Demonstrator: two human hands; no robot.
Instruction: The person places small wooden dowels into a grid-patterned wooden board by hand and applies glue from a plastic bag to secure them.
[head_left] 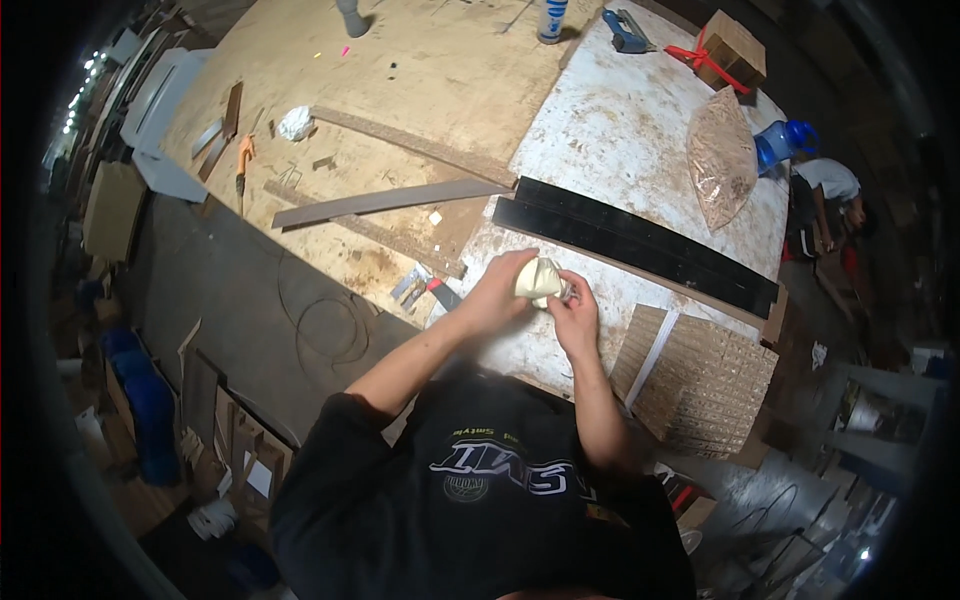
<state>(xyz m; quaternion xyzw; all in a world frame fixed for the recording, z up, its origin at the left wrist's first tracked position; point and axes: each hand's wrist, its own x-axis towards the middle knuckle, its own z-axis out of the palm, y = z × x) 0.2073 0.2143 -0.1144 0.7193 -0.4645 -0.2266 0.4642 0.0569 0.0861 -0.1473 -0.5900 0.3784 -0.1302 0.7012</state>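
Note:
Over the near edge of the worktable, a cream-coloured crumpled bundle (540,279) sits between both my hands. My left hand (497,292) wraps its left side with curved fingers. On the other side, the thumb and fingers of my right hand (577,318) pinch its lower right edge. What the bundle is made of I cannot make out. A putty knife with a red and black handle (442,292) lies just left of my left hand. Beyond my hands, long black strips (640,247) lie side by side across the white tabletop (590,125).
A stack of chipboard pieces (715,385) stands at my right forearm. Brown strips (390,203) and an orange-handled tool (245,155) lie left. Far right are a bag of tan granules (722,160), a blue jug (785,145), a box (733,52) and a person (828,195).

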